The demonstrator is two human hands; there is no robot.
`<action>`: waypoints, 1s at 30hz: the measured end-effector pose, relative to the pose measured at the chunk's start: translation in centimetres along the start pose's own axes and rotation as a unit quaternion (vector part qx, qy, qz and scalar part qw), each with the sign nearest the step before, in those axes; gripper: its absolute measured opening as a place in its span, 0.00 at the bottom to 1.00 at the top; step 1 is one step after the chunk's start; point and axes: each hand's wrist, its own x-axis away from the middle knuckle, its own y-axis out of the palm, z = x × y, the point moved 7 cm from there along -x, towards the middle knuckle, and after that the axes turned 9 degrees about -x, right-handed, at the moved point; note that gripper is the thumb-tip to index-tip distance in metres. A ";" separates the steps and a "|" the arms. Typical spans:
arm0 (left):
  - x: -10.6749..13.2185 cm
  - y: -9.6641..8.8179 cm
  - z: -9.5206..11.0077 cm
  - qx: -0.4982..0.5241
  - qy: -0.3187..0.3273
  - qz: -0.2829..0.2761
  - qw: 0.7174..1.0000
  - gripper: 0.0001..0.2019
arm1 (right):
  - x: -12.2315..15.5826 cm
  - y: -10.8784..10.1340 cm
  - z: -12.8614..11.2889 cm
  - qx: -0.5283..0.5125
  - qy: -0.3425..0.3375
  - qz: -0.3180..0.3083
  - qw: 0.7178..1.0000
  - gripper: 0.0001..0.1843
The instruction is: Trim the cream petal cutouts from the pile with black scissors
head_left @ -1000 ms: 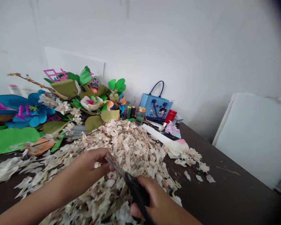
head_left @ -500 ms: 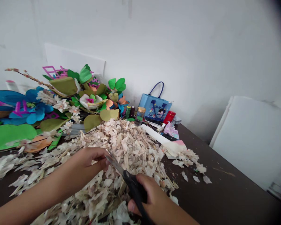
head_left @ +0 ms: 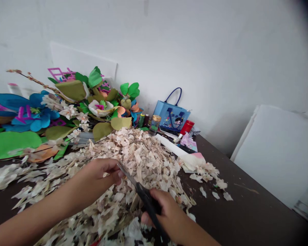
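Black-handled scissors (head_left: 143, 194) sit gripped in my right hand (head_left: 170, 212), over the big pile of pale scraps (head_left: 143, 153). My left hand (head_left: 99, 172) curls by their tips; I can't tell if it's pinching anything. One slip could nick my finger.

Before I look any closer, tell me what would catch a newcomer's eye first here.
First comes the big pile of pale, petal-like scraps, spread over the middle of the dark table. At the back left, a colourful heap of artificial flowers and leaves stands out. In front, the right hand holds black-handled scissors, blades pointing towards the left hand's fingertips.
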 end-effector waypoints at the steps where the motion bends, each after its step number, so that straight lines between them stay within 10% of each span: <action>1: 0.0 -0.1 0.0 0.001 -0.006 0.001 1.000 0.15 | -0.1 0.1 0.1 -0.014 0.010 -0.004 1.000 0.14; 17: -0.5 -0.4 -1.0 0.175 -0.014 0.093 0.980 0.12 | 0.9 1.1 1.1 -0.164 0.053 -0.055 0.983 0.14; 30: -0.3 -0.3 -1.7 0.330 -0.054 0.134 0.933 0.18 | 1.6 0.6 -0.8 -0.041 0.120 -0.036 0.991 0.12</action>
